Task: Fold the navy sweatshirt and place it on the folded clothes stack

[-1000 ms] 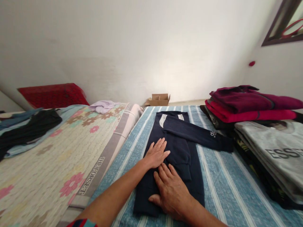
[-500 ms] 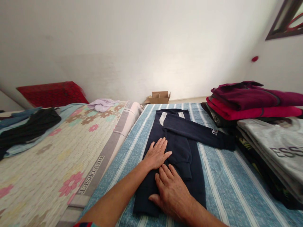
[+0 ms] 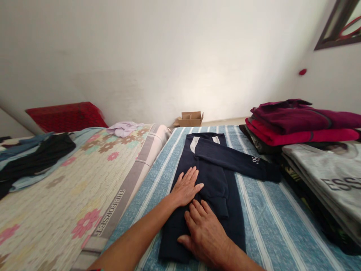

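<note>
Under left hand (image 3: 184, 189) and right hand (image 3: 206, 230), a navy sweatshirt (image 3: 213, 177).

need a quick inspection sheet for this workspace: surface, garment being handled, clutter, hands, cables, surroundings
Surface: blue-and-white striped cloth, lying beside a beige floral bed cover.
Garment: dark navy long-sleeved fabric garment with white patches, laid out; one sleeve extends right, towards the stacks.
Clutter: folded maroon and red garments and folded grey printed shirts at right; crumpled black garment and lilac cloth at left.
Hands: left hand and right hand palm down on the garment, neither gripping.
Cables: nothing seen.
Surroundings: white wall, open brown cardboard box, small red object at upper right.
</note>
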Demonstrator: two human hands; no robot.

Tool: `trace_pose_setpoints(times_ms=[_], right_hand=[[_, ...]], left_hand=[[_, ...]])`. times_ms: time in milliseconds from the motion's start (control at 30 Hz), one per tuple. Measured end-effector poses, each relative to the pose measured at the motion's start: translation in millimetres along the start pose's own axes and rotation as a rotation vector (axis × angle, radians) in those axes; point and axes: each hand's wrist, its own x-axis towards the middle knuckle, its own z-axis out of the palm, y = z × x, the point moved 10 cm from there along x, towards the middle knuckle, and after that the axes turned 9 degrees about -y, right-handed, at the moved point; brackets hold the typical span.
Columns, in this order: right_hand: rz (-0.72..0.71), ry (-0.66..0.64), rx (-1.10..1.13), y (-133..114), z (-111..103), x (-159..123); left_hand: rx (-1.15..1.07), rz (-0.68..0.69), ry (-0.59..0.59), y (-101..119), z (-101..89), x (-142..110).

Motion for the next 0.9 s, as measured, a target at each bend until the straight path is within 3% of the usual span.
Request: trace_pose_setpoints(times_ms=[300, 500, 700, 900], right_hand=[[-0.112, 0.202, -0.037, -12, -12, -7], [-0.151, 0.251, -0.041, -16, -17, -10], [-0.201, 0.391, 0.038, -19, -36, -18], [-0.254, 0.471, 0.029, -24, -48, -23]], left_hand=[[0.043, -0.017, -0.007, 1, 10.2, -10], [0.026, -0.014, 0.024, 2, 6.4, -12], [0.005, 0.013, -0.049, 13, 10.3, -26], [0.042, 0.039, -0.026, 16, 19.7, -27]])
